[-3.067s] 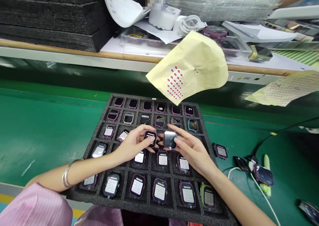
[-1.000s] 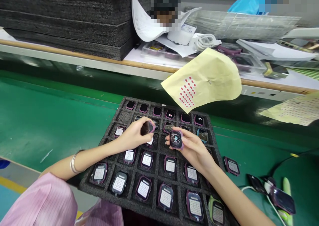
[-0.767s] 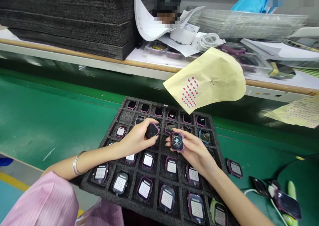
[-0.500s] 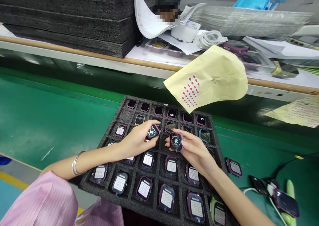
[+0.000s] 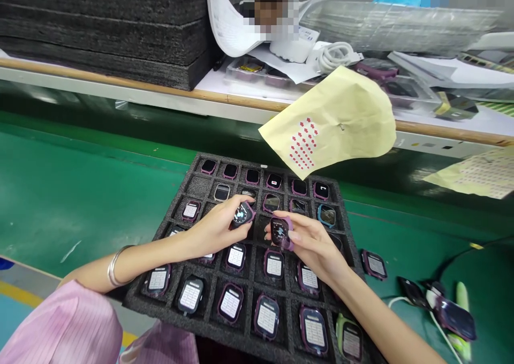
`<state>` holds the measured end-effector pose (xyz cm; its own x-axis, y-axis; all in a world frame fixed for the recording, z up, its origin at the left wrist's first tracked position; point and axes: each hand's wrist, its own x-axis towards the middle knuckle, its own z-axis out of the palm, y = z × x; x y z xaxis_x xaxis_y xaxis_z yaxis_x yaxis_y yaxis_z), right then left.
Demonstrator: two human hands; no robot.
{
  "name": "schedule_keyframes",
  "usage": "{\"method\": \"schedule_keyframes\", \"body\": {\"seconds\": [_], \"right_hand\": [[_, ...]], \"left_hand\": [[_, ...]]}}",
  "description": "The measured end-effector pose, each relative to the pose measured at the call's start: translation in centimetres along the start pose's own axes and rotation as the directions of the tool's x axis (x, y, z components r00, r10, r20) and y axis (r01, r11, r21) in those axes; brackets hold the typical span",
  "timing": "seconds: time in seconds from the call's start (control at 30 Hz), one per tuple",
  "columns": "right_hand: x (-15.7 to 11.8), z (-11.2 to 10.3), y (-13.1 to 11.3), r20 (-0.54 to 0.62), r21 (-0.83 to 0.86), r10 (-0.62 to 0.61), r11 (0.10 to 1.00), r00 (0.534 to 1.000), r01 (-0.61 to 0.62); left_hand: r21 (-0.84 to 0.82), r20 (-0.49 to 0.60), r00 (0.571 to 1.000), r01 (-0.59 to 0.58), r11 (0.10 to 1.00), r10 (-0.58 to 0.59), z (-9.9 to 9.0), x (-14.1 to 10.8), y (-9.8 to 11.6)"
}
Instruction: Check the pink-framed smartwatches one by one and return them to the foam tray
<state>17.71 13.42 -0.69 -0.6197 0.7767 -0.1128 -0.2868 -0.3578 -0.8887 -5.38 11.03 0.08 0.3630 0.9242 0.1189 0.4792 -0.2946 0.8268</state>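
Observation:
A black foam tray [image 5: 136, 295] with square compartments holds several smartwatches, many with white lit screens in the front rows and dark screens at the back. Above its middle, my left hand [image 5: 219, 222] grips a purple-framed watch [image 5: 242, 213] between thumb and fingers, its dial lit. Just to the right, my right hand [image 5: 315, 238] pinches a second purple-framed watch [image 5: 280, 232], also showing a lit dial. The two held watches are apart. A blue-framed watch [image 5: 326, 215] lies in the tray behind my right hand, and a green-framed one [image 5: 349, 338] sits at the front right corner.
Stacked black foam [image 5: 100, 27] stands on the shelf at the back left. Yellow paper [image 5: 341, 123] hangs over the shelf edge. Right of the tray are a loose watch [image 5: 374, 264], cables and another watch [image 5: 456, 317]. A person is partly visible beyond the shelf.
The whole view has shifted slightly, moving things a little to the left. The watch in my right hand has turned slightly, and its dial looks dimmer. Both hands keep their watches.

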Motion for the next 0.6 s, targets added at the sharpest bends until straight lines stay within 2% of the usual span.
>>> {"method": "schedule_keyframes", "body": {"seconds": [0.6], "right_hand": [[-0.01,0.25,-0.16,-0.046,-0.051,0.019,0.998,0.999,-0.021]], "left_hand": [[-0.003,-0.021,1.0,-0.004,1.0,0.004,-0.24,0.07,0.31]]}}
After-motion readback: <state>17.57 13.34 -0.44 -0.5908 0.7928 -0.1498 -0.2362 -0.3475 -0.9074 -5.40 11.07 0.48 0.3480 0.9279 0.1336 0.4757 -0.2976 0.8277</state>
